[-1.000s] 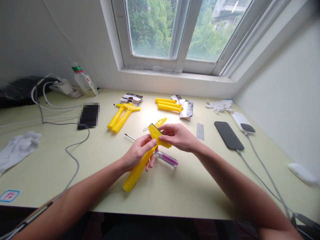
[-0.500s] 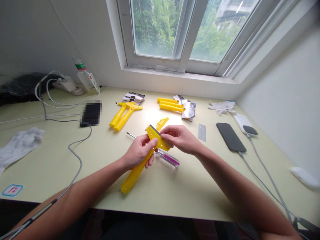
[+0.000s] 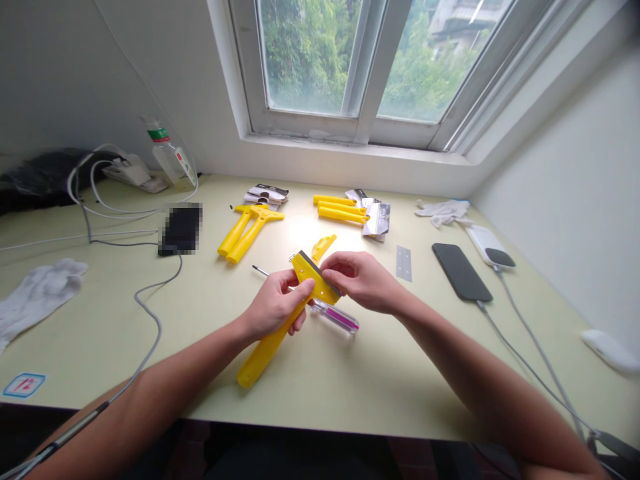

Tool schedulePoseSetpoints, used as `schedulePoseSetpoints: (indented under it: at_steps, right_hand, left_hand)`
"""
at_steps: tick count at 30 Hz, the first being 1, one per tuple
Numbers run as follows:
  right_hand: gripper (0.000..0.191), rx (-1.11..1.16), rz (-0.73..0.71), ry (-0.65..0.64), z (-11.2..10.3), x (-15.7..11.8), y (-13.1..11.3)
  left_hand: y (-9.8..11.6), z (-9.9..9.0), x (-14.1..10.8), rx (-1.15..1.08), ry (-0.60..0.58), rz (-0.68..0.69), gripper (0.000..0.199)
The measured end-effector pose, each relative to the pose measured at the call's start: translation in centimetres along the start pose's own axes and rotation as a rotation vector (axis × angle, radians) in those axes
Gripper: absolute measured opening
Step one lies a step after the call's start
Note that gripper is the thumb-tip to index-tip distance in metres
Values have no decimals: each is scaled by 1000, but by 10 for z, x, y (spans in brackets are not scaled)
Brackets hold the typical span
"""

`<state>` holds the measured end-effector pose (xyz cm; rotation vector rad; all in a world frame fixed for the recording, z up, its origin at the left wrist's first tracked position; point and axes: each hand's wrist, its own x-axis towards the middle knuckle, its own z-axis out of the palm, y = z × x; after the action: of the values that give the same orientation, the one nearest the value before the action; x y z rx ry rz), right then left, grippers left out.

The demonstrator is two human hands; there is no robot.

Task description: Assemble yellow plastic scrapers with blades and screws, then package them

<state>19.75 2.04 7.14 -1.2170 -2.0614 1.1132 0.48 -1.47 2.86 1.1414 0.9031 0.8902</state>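
Observation:
A yellow scraper point(image 3: 273, 345) is tilted over the table, its wide head up and to the right. My left hand point(image 3: 280, 301) is closed round it just below the head, thumb on top. The fingertips of my right hand point(image 3: 357, 279) pinch the dark blade point(image 3: 311, 262) along the head's upper edge. Behind the head lies a small yellow piece point(image 3: 324, 247). A screwdriver point(image 3: 336, 317) with a clear and purple handle lies beneath the scraper, its shaft partly hidden by my left hand. To the right is a flat grey metal plate point(image 3: 404, 263).
Further back lie yellow scrapers point(image 3: 247, 233), yellow handles point(image 3: 343, 210) and packaging point(image 3: 377, 220). A phone point(image 3: 461, 273), power bank point(image 3: 490, 247) and mouse point(image 3: 609, 351) are on the right. On the left are a glove point(image 3: 43, 297), a bottle point(image 3: 173, 160) and cables.
The lower end of the yellow scraper has swung slightly left. Both hands keep nearly the same hold, and the whole view has shifted a little.

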Motion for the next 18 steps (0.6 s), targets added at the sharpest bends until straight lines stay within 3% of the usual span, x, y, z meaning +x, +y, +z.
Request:
schedulePoseSetpoints:
  at_steps: [10,15,18]
  right_hand:
    - [18,-85,-57,22,-1,0,4]
    - [23,-332,5,188,-37,16,35]
    - [23,-564,152,40,-66,22,61]
  left_hand:
    - [1,-1,-1,-12,7,3,34]
    - [5,-19,10,-91,170,44,31]
    - [6,-31,18,-176,270,51,29]
